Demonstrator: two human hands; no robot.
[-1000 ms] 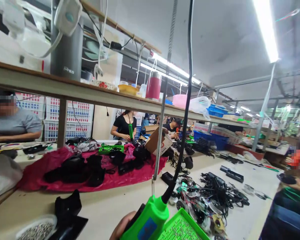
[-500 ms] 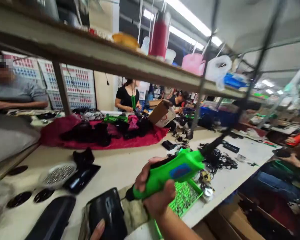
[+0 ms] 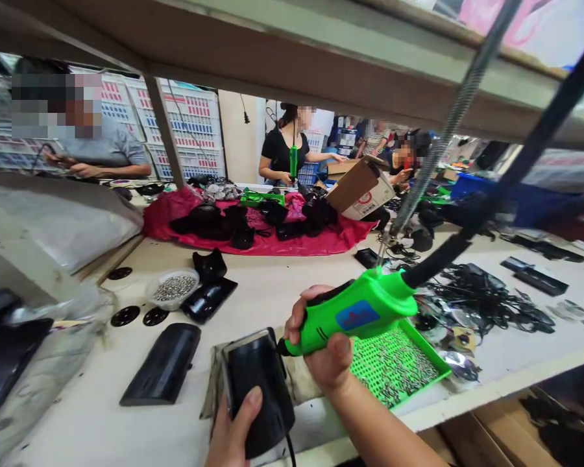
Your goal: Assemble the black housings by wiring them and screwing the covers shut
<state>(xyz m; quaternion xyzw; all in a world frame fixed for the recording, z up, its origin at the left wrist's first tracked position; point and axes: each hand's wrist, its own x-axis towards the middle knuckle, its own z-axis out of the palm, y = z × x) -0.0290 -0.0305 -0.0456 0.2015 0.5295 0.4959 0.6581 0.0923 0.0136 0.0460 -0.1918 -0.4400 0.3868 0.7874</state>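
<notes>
Holds the black housing [image 3: 265, 389] at six o'clock in the partly curled left hand [image 3: 226, 440], seemingly to steady it by the nose of the green power driver [image 3: 357, 316], gripped in the tightly wrapped right hand [image 3: 328, 363] at five o'clock, near the green tray [image 3: 433, 351].

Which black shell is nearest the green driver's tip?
The black shell gripped in the left hand; the other shells on the table lie unheld.

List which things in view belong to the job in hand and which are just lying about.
In use, apparently:
green power tool, in the right hand
black casing, in the left hand
probably the green tray of small metal parts

Seemingly just lying about:
crimson sheet
tilted cardboard box
tangled black cables
</notes>
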